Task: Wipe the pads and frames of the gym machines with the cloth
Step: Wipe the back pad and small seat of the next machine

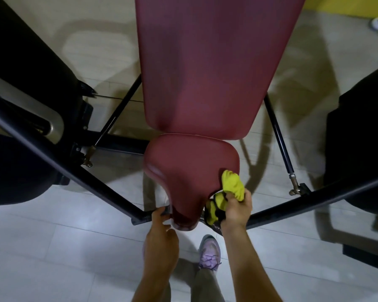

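My right hand [236, 205] is closed around a bunched yellow-green cloth [232, 184], thumb and fingers curled into its folds, and the free end of the cloth presses on the edge of the maroon padded seat [190, 166] at about four o'clock of that pad. Just below the cloth, at seven o'clock from my knuckles, sits a yellow and black part [212, 211] that I cannot make out clearly. My left hand [162, 232] reaches to the narrow nose of the seat at its seven o'clock side, fingertips against the end of a black steel frame tube [63, 160]; I cannot tell whether they grip anything or only touch. A matching black tube [314, 199] runs off toward three o'clock from under my right wrist. At twelve o'clock of the seat, nearly touching it, the long maroon back pad [216, 62] stretches away from me. Thin black struts [279, 136] slant down on either side of that pad to the frame. Dark rounded pads [20, 171] sit at nine and three o'clock. Under it all lies the pale tiled floor [52, 247], with my lilac shoe [210, 251] at six o'clock between my forearms.
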Tool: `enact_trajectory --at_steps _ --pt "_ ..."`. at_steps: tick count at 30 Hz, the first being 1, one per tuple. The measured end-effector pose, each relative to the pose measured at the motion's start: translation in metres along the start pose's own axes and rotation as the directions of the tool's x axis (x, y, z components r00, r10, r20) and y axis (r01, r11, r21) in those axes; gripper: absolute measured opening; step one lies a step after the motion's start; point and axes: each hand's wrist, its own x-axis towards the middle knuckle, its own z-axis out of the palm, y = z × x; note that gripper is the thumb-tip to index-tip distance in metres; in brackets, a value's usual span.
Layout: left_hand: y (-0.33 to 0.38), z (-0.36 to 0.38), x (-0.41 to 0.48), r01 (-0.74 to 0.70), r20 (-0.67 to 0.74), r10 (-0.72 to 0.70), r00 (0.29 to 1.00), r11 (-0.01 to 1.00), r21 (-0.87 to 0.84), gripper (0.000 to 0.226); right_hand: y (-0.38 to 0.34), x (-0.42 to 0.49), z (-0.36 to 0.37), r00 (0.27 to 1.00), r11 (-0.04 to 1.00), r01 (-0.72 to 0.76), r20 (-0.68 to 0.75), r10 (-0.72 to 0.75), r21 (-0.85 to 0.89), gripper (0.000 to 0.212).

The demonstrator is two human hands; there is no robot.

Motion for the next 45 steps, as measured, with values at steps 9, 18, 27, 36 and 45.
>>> enact_trajectory --at_steps 9,18,27,36,45 --pt "-0.028 -0.027 0.023 -0.034 -0.041 0.032 0.999 0.998 -0.044 0.087 0.021 -0.086 -0.033 0.950 0.930 0.155 0.309 -0.046 -0.335 0.028" --pt "-0.027 -0.109 0.063 -0.238 -0.141 0.246 0.959 0.968 0.074 0.029 -0.054 -0.086 0.115 0.571 0.420 0.820 0.599 -0.561 -0.388 0.043" --pt "-0.042 -0.154 0.078 -0.306 -0.219 0.315 0.923 0.949 0.075 0.026 0.001 -0.098 0.186 0.174 -0.625 0.757 0.981 -0.086 -0.189 0.022" --pt "-0.050 -0.142 0.065 -0.266 -0.154 0.255 0.955 0.962 -0.055 0.027 0.010 -0.129 0.111 0.388 -0.756 0.634 0.913 0.128 -0.163 0.022" --pt "-0.043 -0.141 0.008 -0.276 -0.137 0.266 0.954 0.959 -0.063 0.023 0.002 -0.179 0.033 0.631 -0.476 0.702 0.773 0.070 -0.530 0.028"
